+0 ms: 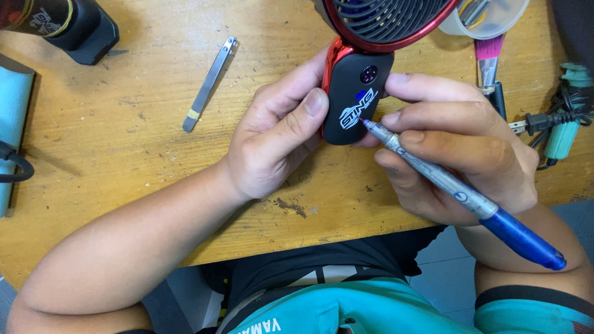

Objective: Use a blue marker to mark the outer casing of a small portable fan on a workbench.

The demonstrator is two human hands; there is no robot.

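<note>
A small hand-held fan with a black handle (357, 86), red trim and a round red-rimmed grille (387, 21) lies on the wooden table (124, 142). My left hand (278, 133) grips the handle's left side, thumb pressed on its face. My right hand (455, 148) holds a silver marker pen with a blue cap end (461, 195), and its tip touches the white lettering on the handle. The fingers of my right hand also steady the handle's right side.
Metal tweezers (209, 83) lie on the table to the upper left. A black and red object (68, 25) stands at the top left corner. A pink-bristled brush (489, 59), a clear cup (489, 15) and a black plug with cable (544, 120) sit at the right.
</note>
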